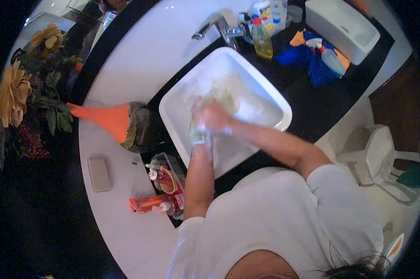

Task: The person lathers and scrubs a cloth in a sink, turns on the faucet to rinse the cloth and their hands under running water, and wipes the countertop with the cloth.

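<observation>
Head view, hands: both hands meet over the white rectangular basin [265, 100], near its front-left wall.
Right hand [213, 117]: lies on top, fingers curled together, pressing a pale yellowish cloth [197, 134]; wet and sudsy.
Left hand [200, 139]: mostly hidden under the right hand and the cloth; forearm comes up from the lower edge. Fingers look wrapped on the cloth, but how tightly I cannot tell.
Cloth: bunched between the two hands, a fold hanging just left of the wrist, inside the basin.
Basin inside: white foam or a second pale rag [226, 95] behind the hands; blurred, cannot tell which.
Tap [217, 25]: chrome, at the basin's back edge, spout toward the bowl.
Counter back edge: yellow liquid bottle [262, 39] just right of the tap; spray bottle [330, 56] lying on blue and orange rags [307, 60], well right of the basin.
Counter left edge: orange-handled brush [112, 122] lying beside the basin's left corner; flat beige bar [99, 173] nearer the front.
Counter front edge: small wire basket [168, 174] with tubes and bottles, orange packet [149, 203] touching it, both just left of the left forearm.
Far left: artificial yellow flowers [12, 93], off the counter.
Far right: white toilet [379, 158], lid raised.
</observation>
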The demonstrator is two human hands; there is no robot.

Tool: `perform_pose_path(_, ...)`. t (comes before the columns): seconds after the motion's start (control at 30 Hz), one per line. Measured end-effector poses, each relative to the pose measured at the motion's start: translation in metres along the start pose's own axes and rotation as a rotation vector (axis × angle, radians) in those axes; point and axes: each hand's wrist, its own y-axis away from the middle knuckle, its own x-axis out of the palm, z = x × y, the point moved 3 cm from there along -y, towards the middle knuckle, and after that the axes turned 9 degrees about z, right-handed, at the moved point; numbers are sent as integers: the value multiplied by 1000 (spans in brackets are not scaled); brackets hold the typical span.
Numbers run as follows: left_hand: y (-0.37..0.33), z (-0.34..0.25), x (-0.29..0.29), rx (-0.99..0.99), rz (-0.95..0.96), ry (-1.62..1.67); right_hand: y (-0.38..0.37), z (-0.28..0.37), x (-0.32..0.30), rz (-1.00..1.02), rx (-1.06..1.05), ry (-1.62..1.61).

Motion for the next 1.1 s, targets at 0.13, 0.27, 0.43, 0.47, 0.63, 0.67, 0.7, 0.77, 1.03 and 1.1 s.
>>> perform_pose_path(0.13,-20,-26,22,102,90,-71,9,-14,-4,78,-182,-60)
perform_pose_path(0.27,-35,-101,55,-56,-66,313,22,-105,-31,-11,237,156)
perform_pose_path(0.43,-48,-67,28,-241,-30,543,-15,-136,-76,-164,373,16)
perform_pose_path(0.47,-46,-45,25,-152,29,293,-21,-137,-91,-326,468,-170)
perform_pose_path(0.63,-52,88,-14,-335,82,387,-57,-209,-132,-582,481,-69)
perform_pose_path(0.67,-53,88,-17,-393,68,360,-64,-211,-134,-596,503,-136)
perform_pose_path(0.7,-51,84,-25,-442,40,335,-71,-200,-131,-575,616,-254)
perform_pose_path(0.77,-52,73,-10,-414,-8,315,-70,-194,-144,-370,538,113)
perform_pose_path(1.03,-65,79,-21,-476,-118,115,-52,-209,-126,-140,398,333)
perform_pose_path(1.1,-59,69,-14,-429,-82,172,-53,-207,-129,-29,519,349)
